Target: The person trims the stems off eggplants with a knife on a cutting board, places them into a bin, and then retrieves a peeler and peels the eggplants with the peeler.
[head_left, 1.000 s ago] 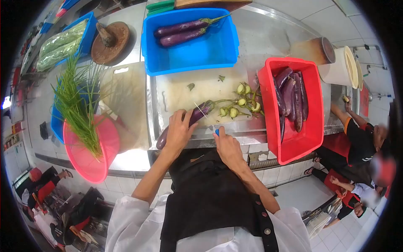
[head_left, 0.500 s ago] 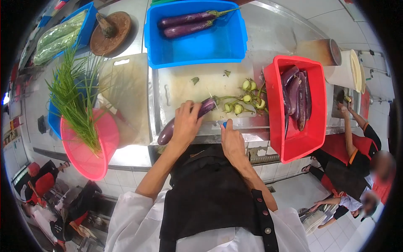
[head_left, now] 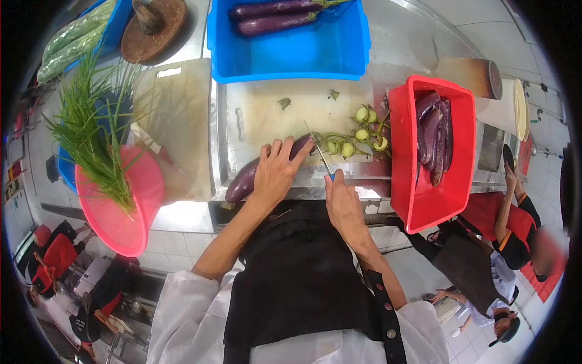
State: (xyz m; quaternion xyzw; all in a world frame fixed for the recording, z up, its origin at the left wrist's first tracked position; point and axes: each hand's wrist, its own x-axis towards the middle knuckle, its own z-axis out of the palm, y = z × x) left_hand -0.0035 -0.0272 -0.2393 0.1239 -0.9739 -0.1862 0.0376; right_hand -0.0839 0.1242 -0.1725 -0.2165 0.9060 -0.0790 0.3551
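A purple eggplant (head_left: 242, 183) lies at a slant along the front of a white cutting board (head_left: 254, 100). My left hand (head_left: 276, 171) is wrapped over it from above, fingers near its upper right end. My right hand (head_left: 345, 206) grips a knife (head_left: 321, 151) by its blue handle, partly hidden in the fist. The thin blade points up and away, at the stem end of the eggplant; whether it has cut through I cannot tell. Just right of the blade lie several cut-off green eggplant tops (head_left: 362, 134) with stems. Two leaf scraps (head_left: 284, 103) are farther back on the board.
A red bin (head_left: 397, 176) with several eggplants stands to the right. Behind the board, a blue bin (head_left: 285, 71) holds two more. Left are a pink basket (head_left: 148, 182) with long green stalks, a second board (head_left: 188, 121), a knife (head_left: 163, 155) and a stone mortar (head_left: 173, 30). Other people work nearby.
The knife has come up and tilted, its blade now showing beside the eggplant's stem end. My left hand still holds the eggplant. The whole view has shifted slightly.
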